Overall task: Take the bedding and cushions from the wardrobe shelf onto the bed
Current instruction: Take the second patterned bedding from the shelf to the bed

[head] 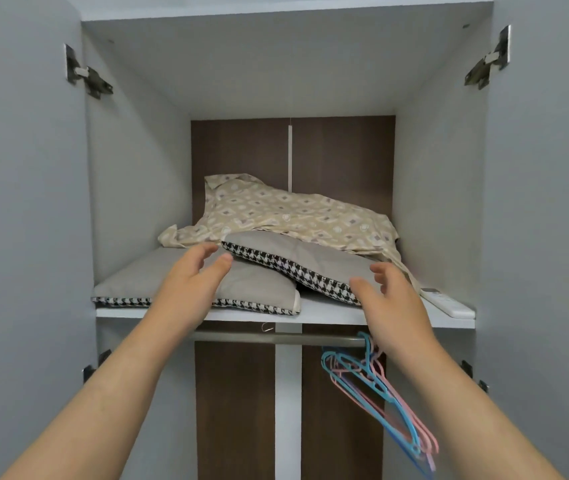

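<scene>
On the white wardrobe shelf [328,315] lie two flat grey cushions with black-and-white houndstooth edges. The lower cushion [144,278] lies on the left. The upper cushion [314,259] leans across its right end. A beige patterned sheet [293,214] is crumpled over the back of the upper cushion. My left hand [191,277] hovers open at the upper cushion's left corner. My right hand [388,303] is open at that cushion's front right edge. Neither hand grips anything.
A white remote control [446,301] lies at the shelf's right front. Below the shelf, blue and pink hangers [380,393] hang from a metal rail [276,338]. Both grey wardrobe doors [23,202] stand open at the sides.
</scene>
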{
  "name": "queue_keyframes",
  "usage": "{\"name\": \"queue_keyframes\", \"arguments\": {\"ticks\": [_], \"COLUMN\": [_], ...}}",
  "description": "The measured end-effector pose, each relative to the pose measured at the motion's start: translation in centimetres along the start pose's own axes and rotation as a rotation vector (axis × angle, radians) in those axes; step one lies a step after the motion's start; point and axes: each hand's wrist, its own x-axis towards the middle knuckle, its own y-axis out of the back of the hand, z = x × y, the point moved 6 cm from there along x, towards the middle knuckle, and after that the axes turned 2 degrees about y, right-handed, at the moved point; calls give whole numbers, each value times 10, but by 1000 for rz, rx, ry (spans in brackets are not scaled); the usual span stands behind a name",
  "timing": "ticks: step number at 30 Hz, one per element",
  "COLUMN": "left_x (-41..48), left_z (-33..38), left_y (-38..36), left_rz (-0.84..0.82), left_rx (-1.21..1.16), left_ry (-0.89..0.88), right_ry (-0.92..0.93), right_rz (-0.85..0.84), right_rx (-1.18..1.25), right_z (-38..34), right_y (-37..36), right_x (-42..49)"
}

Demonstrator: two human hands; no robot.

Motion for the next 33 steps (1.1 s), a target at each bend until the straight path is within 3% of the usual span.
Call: {"name": "queue_keyframes", "arguments": {"ticks": [8,14,18,22,26,29,33], "left_x": [168,281,345,387,403,415,421], "left_z": [-54,-66,-83,-132,-182,-196,-218], "left_y": [-34,-69,-90,-101,-113,-116,-116], "left_rz": [72,83,70,-71,-140,-74,33], "left_rx": [100,343,503,669,414,520,634], "left_ry": [-33,-18,93,273,392,377,393], "right_ry": [54,-44,-194,-363,-510,-571,-498], "right_rz": [100,167,204,149,-2,-86,-96], "right_rx": [-237,-431,-560,-532,-329,-360,-569], "right_z": [12,36,66,108,163,195,204], "right_y": [-68,-78,-77,-81,-102,-124,-136], "right_x": [141,235,293,344,372,379,393]}}
